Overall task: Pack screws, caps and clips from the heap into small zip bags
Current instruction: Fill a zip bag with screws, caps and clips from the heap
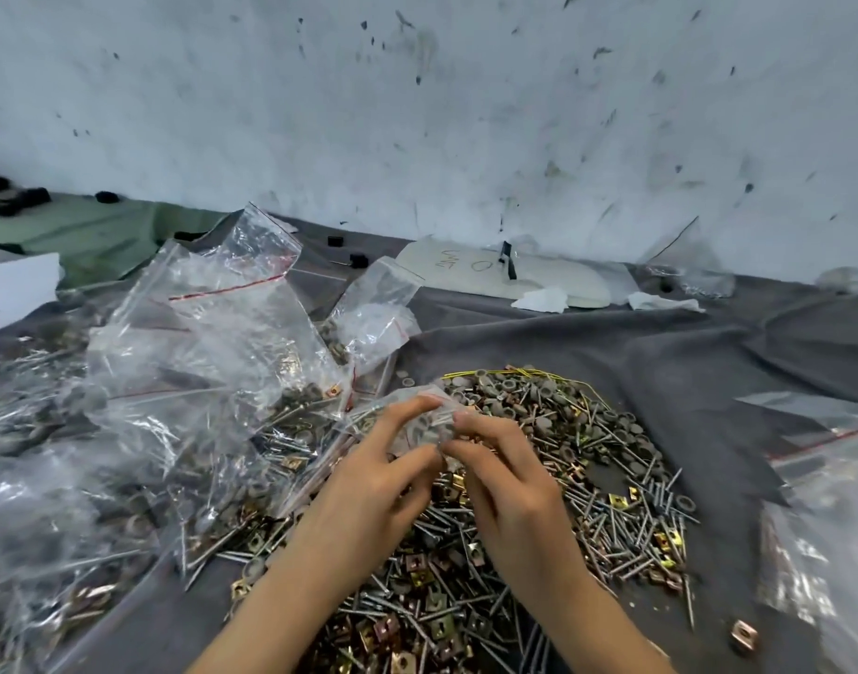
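A heap of screws, grey caps and brass-coloured clips (pixel 553 484) lies on a grey cloth (pixel 612 342) in front of me. Above its near-left part, both hands hold one small clear zip bag (pixel 420 423) with grey caps and screws inside. My left hand (pixel 373 484) pinches the bag's left side between thumb and fingers. My right hand (pixel 505 474) pinches its right side the same way. The bag's lower part is hidden behind my fingers.
A pile of filled zip bags (pixel 140 430) covers the left side. More clear bags (pixel 825 503) lie at the right edge. A white board (pixel 505 274) and paper scraps sit by the marked wall behind. A single clip (pixel 743 635) lies at the lower right.
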The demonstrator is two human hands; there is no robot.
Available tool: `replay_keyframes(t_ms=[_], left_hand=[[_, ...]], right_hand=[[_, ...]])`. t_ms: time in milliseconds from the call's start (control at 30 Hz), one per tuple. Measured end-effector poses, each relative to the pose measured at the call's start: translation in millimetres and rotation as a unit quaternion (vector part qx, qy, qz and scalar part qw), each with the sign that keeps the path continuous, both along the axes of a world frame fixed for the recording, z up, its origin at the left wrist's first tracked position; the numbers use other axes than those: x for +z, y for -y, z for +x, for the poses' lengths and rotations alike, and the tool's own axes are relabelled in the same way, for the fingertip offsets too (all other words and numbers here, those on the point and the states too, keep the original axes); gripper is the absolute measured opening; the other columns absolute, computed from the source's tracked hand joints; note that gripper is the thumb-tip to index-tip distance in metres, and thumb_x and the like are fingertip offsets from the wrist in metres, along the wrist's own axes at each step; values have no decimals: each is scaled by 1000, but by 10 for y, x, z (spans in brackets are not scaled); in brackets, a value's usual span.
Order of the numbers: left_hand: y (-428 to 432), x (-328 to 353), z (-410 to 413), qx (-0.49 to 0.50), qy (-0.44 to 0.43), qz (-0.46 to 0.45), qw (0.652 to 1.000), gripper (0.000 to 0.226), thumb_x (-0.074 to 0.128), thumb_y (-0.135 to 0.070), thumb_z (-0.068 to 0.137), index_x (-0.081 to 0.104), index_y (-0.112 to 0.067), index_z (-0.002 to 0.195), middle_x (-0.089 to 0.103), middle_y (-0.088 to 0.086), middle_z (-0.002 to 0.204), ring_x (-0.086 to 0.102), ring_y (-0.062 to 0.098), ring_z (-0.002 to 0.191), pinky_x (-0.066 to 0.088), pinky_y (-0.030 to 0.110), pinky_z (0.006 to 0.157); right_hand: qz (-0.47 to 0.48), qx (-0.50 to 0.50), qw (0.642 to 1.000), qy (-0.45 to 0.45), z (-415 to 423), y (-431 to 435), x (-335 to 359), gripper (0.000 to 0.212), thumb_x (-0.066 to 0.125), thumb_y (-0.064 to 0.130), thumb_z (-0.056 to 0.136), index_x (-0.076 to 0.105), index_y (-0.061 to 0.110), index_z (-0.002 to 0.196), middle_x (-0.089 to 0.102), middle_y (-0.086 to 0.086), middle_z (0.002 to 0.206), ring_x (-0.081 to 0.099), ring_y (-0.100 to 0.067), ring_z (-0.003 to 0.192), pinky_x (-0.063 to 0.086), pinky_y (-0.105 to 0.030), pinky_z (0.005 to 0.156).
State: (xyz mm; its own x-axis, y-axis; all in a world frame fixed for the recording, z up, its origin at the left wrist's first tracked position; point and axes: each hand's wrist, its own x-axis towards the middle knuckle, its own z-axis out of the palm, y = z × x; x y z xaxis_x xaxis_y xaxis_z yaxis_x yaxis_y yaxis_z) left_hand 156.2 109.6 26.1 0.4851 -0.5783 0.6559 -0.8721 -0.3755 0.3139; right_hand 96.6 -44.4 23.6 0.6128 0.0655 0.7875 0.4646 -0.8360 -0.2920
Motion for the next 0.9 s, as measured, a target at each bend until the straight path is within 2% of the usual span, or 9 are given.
replay_keyframes(t_ms=[133,267,367,467,533,633,767,833,900], left_hand=[[-15,-18,10,-2,-6,-30,1000,5,66,-14,83,65,-13,88,44,1,143,52,10,120,43,18,101],[-31,-24,20,25,-23,-50,998,6,67,-19,80,67,-17,86,47,1,140,49,12,123,35,16,105],[-33,-31,26,28,-21,-58,998,7,68,-17,79,68,-17,86,48,1,138,49,12,123,42,28,102],[-36,-37,29,24,-25,-61,998,7,68,-17,79,68,-17,86,47,-1,138,47,9,124,40,22,104],[-42,-36,33,18,-31,-67,997,7,68,-16,80,67,-17,87,47,-1,139,47,9,125,37,18,107],[-46,-27,31,17,-26,-66,997,9,71,-12,79,68,-16,87,48,1,138,47,11,126,43,26,103],[-43,-8,17,19,-29,-67,997,6,67,-14,80,69,-13,86,49,3,137,49,12,125,42,24,103],[-45,-9,14,20,-31,-68,997,6,67,-13,80,70,-13,85,50,4,137,48,12,126,38,21,106],[-49,-9,12,21,-28,-67,997,6,67,-13,80,70,-12,86,50,5,137,47,12,126,36,18,108]], right_hand=[[-20,18,1000,5,8,29,-23,33,47,1,89,65,0,118,54,-12,135,43,-25,133,37,-35,110],[57,-116,991,39,62,249,8,24,55,4,89,68,5,108,61,-7,121,45,-21,126,36,-32,109],[65,-199,973,-96,123,441,-52,22,56,11,94,64,13,114,58,1,130,23,-9,140,23,-36,116],[44,-202,953,-222,159,571,-154,34,36,36,100,59,22,122,47,11,142,-3,4,140,3,-30,118],[35,-199,941,-272,181,600,-190,43,27,45,99,55,28,127,44,14,144,-8,8,137,-3,-30,117],[17,-198,931,-306,201,593,-199,47,23,48,98,50,32,133,39,18,147,-13,10,135,-7,-32,117],[8,-204,935,-290,172,564,-147,51,19,49,98,51,32,134,41,19,145,-7,8,137,-6,-35,118],[44,-184,957,-218,127,484,-62,51,20,48,100,57,29,130,49,16,140,6,2,142,5,-42,118],[65,-123,986,-94,68,380,26,44,29,38,102,65,20,122,60,9,129,29,-11,139,24,-49,113]])
